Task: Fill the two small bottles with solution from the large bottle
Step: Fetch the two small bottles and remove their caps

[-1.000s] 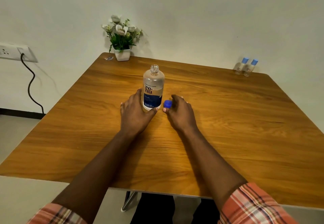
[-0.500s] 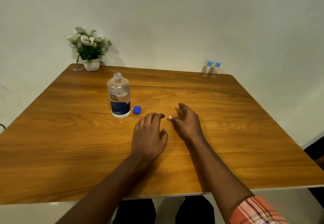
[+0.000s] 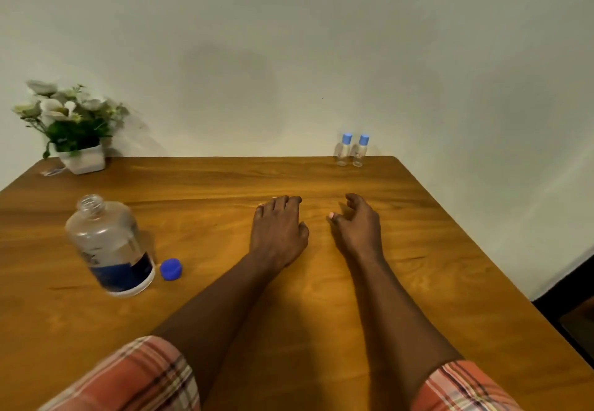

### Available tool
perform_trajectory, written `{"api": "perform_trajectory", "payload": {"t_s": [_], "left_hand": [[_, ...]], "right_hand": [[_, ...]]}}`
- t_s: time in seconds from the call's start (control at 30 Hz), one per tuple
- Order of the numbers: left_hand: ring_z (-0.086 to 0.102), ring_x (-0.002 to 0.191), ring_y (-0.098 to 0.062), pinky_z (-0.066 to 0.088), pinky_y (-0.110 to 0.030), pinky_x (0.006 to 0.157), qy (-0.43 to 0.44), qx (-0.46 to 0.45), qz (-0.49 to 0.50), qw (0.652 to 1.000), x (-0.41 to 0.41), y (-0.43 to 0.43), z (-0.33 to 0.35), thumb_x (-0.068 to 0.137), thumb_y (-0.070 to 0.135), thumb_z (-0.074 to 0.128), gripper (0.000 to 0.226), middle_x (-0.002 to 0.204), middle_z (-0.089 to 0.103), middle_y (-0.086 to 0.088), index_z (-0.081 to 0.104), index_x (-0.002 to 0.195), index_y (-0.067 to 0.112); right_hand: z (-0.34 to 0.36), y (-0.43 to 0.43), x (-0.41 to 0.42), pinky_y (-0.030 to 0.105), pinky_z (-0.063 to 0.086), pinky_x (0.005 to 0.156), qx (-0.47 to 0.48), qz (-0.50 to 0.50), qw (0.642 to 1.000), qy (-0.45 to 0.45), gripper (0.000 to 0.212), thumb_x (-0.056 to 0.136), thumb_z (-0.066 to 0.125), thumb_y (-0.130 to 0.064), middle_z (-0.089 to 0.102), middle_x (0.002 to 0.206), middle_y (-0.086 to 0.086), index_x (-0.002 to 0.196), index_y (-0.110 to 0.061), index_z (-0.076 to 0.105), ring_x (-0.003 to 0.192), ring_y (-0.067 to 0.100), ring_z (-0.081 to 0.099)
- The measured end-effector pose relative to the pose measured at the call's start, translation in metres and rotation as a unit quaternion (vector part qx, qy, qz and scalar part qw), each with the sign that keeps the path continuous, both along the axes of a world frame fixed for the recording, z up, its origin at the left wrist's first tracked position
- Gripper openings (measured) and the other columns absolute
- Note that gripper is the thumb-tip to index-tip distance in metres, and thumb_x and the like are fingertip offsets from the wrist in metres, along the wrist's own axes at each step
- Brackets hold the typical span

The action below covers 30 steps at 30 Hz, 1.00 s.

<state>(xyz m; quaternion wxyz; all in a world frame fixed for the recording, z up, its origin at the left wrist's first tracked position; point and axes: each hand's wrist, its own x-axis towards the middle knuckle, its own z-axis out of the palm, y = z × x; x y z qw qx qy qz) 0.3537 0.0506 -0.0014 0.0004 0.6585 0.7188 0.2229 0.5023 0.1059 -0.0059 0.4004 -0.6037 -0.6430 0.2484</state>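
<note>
The large clear bottle [image 3: 107, 243] with a blue and white label stands uncapped on the left of the wooden table [image 3: 434, 250]. Its blue cap [image 3: 171, 269] lies on the wood just right of its base. Two small clear bottles [image 3: 351, 151] with light blue caps stand side by side at the table's far edge, against the wall. My left hand [image 3: 278, 232] is stretched out over the middle of the table, fingers relaxed, holding nothing. My right hand [image 3: 356, 227] is beside it, fingers loosely spread and empty. Both hands are well short of the small bottles.
A white pot of artificial flowers [image 3: 72, 128] stands at the far left corner, with a small scrap [image 3: 53, 171] beside it. The wall runs along the table's far edge. The table's right edge drops to a dark floor area [image 3: 572, 307].
My left hand let go of the large bottle and my right hand left the cap beside it. Both hands moved forward and right toward the small bottles, and the view swung right.
</note>
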Motion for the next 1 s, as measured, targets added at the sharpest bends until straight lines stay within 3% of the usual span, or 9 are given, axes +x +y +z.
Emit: {"api": "perform_trajectory", "payload": {"t_s": [0.23,0.5,0.8,1.0], "left_hand": [[0.03,0.138,-0.026,0.018,-0.047,0.116,0.016,-0.036,0.003,0.999,0.007,0.09,-0.01,0.095,0.043,0.039,0.053,0.146,0.04,-0.005,0.033,0.142,0.021],[0.031,0.137,-0.028,0.012,-0.053,0.115,0.013,-0.037,0.008,0.999,0.006,0.162,-0.01,0.094,0.046,0.037,0.055,0.146,0.04,-0.008,0.032,0.142,0.019],[0.033,0.135,-0.031,0.013,-0.056,0.114,0.009,-0.025,0.013,1.0,0.003,0.188,-0.013,0.093,0.047,0.038,0.055,0.143,0.042,-0.01,0.034,0.14,0.02],[0.034,0.135,-0.03,0.013,-0.055,0.115,0.004,0.005,0.019,1.0,0.002,0.183,-0.017,0.092,0.047,0.039,0.055,0.142,0.044,-0.01,0.034,0.139,0.019]], "right_hand": [[-0.006,0.09,-0.012,0.041,0.047,0.102,0.014,-0.027,0.999,-0.021,0.059,0.086,0.072,-0.026,0.057,0.136,0.006,0.139,-0.015,0.048,0.125,0.023,0.052],[-0.003,0.166,-0.023,0.032,0.05,0.084,0.054,-0.102,0.993,0.021,0.046,0.082,0.076,-0.023,0.068,0.117,0.008,0.124,-0.011,0.061,0.106,0.026,0.064],[-0.005,0.196,-0.036,0.029,0.044,0.068,0.072,-0.154,0.985,-0.013,0.033,0.081,0.076,-0.03,0.07,0.103,0.01,0.106,-0.01,0.068,0.093,0.028,0.066],[-0.004,0.205,-0.048,0.041,0.054,0.081,0.077,-0.196,0.976,-0.05,0.032,0.084,0.072,-0.034,0.069,0.102,0.011,0.104,-0.01,0.066,0.094,0.03,0.065]]}}
